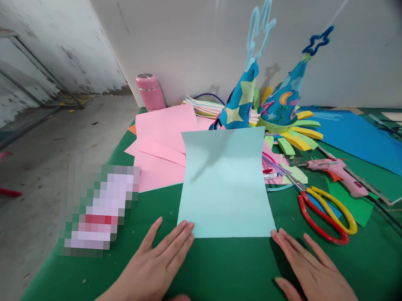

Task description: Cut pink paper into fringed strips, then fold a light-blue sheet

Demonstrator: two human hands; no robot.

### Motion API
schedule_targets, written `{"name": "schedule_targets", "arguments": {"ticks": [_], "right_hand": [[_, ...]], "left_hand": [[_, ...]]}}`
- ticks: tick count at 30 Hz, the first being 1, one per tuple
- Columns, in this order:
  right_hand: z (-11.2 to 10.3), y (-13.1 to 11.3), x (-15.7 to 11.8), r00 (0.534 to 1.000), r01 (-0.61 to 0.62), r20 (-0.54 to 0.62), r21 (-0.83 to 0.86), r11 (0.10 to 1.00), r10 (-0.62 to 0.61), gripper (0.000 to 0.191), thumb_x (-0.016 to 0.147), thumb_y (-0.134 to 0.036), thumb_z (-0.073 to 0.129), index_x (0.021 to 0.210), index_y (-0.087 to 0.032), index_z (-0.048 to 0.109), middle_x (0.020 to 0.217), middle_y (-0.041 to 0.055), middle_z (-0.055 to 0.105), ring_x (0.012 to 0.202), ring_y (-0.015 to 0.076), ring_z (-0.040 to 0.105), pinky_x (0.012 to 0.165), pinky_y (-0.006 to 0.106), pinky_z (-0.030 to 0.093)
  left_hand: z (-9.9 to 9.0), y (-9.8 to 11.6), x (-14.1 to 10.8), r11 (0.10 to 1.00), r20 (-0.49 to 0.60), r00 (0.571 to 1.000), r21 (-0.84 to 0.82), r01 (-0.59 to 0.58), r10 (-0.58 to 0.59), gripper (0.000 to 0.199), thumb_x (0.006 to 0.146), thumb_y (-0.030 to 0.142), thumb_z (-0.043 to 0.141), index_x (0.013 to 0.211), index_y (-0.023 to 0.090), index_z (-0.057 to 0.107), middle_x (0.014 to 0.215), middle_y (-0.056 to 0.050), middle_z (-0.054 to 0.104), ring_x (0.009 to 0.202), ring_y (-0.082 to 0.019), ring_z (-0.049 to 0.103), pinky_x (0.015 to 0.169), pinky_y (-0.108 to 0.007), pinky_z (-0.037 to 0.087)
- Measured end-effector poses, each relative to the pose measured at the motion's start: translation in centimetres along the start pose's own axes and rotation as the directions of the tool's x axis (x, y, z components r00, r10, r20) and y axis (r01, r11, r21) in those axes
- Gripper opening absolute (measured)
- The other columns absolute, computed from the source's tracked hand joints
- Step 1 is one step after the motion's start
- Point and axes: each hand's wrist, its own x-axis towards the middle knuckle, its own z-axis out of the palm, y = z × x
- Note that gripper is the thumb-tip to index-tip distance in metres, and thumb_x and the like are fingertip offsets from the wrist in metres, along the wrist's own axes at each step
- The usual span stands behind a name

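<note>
A sheet of light blue paper lies in front of me, its far edge curling up. My left hand rests with fingers stretched out, the fingertips at the sheet's near left corner. At the near right corner, the extended fingertips of my right hand touch the paper's edge. Scissors with one red and one yellow handle lie to the right of the sheet. Behind the sheet stand two decorated blue cone hats, topped with bent pipe-cleaner shapes.
Pink paper sheets lie at the left, with a pink thermos behind them. A pink glue gun with a black cord and a blue sheet are at the right. A blurred-out item sits near the green table's left edge.
</note>
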Motion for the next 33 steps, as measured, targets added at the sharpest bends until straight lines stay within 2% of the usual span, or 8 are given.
{"name": "schedule_targets", "arguments": {"ticks": [8,10,14,18,22,25,29,33], "right_hand": [[0.0,0.6,0.1,0.991,-0.123,-0.035,0.103,0.987,0.127,0.064,0.078,-0.034,0.048,0.132,-0.01,0.024,0.13,0.0081,0.042,0.121,0.0246,0.032,0.092,0.04,0.034],[-0.1,0.6,1.6,0.994,-0.075,-0.064,0.16,0.984,0.086,0.062,0.079,-0.03,0.049,0.132,-0.012,0.023,0.131,0.0076,0.041,0.122,0.0239,0.031,0.094,0.04,0.033],[-0.2,1.1,5.0,0.999,0.043,0.011,0.308,0.95,-0.049,0.048,0.082,-0.031,0.045,0.126,-0.016,0.034,0.124,0.0069,0.049,0.111,0.0221,0.043,0.088,0.039,0.037],[0.0,1.9,6.7,0.986,0.159,-0.107,0.326,0.932,-0.131,0.031,0.084,-0.024,0.046,0.114,-0.018,0.048,0.106,0.0041,0.062,0.094,0.0182,0.054,0.082,0.038,0.039],[0.2,2.3,6.9,0.961,0.223,-0.224,0.294,0.929,-0.16,0.028,0.082,-0.018,0.049,0.11,-0.017,0.05,0.099,0.0027,0.065,0.09,0.0149,0.056,0.081,0.035,0.038],[0.2,2.3,6.7,0.956,0.229,-0.249,0.294,0.928,-0.157,0.027,0.082,-0.012,0.048,0.109,-0.016,0.051,0.096,0.0023,0.066,0.089,0.0131,0.056,0.082,0.035,0.037],[0.3,2.0,6.8,0.965,0.201,-0.228,0.304,0.931,-0.134,0.027,0.083,-0.019,0.047,0.11,-0.015,0.049,0.099,0.0035,0.064,0.09,0.0139,0.056,0.081,0.036,0.038],[-0.4,2.0,7.4,0.971,0.203,-0.186,0.293,0.934,-0.152,0.027,0.084,-0.014,0.043,0.109,-0.018,0.051,0.101,0.0031,0.064,0.09,0.0156,0.056,0.077,0.035,0.041]], "left_hand": [[-0.5,-1.1,-0.3,0.999,-0.045,0.999,-0.018,-0.027,0.026,0.061,0.081,0.041,0.041,0.133,0.016,0.021,0.13,-0.01,0.042,0.121,-0.023,0.033,0.102,-0.044,0.005],[-0.9,-0.9,0.8,0.998,-0.054,0.998,-0.053,0.018,-0.021,0.056,0.082,0.037,0.042,0.132,0.017,0.024,0.125,-0.009,0.047,0.115,-0.022,0.039,0.101,-0.042,0.011],[-1.9,-0.8,3.8,0.992,0.073,0.996,-0.116,0.056,-0.048,0.043,0.084,0.038,0.037,0.122,0.019,0.04,0.1,-0.007,0.057,0.091,-0.023,0.049,0.087,-0.042,0.031],[-2.4,-0.8,5.8,0.995,0.127,0.992,-0.101,0.013,0.0,0.036,0.083,0.04,0.036,0.107,0.018,0.051,0.087,-0.006,0.055,0.079,-0.021,0.048,0.078,-0.04,0.036],[-2.4,-0.9,6.3,0.998,0.102,0.994,-0.066,-0.018,0.025,0.034,0.082,0.042,0.038,0.098,0.017,0.054,0.081,-0.006,0.053,0.074,-0.021,0.047,0.072,-0.039,0.038],[-2.2,-1.0,6.3,1.0,0.071,0.997,-0.011,-0.029,0.03,0.024,0.084,0.031,0.037,0.09,0.017,0.055,0.079,-0.005,0.053,0.072,-0.02,0.047,0.071,-0.038,0.038],[-1.2,-1.1,6.3,0.997,0.006,1.0,0.071,-0.015,0.015,0.027,0.08,0.006,0.033,0.091,0.016,0.055,0.076,-0.006,0.054,0.069,-0.018,0.048,0.068,-0.035,0.04],[-1.1,-1.0,6.3,0.998,-0.105,0.994,0.051,-0.025,0.03,0.029,0.076,0.003,0.033,0.086,0.016,0.057,0.072,-0.006,0.056,0.066,-0.018,0.049,0.066,-0.035,0.041]]}}
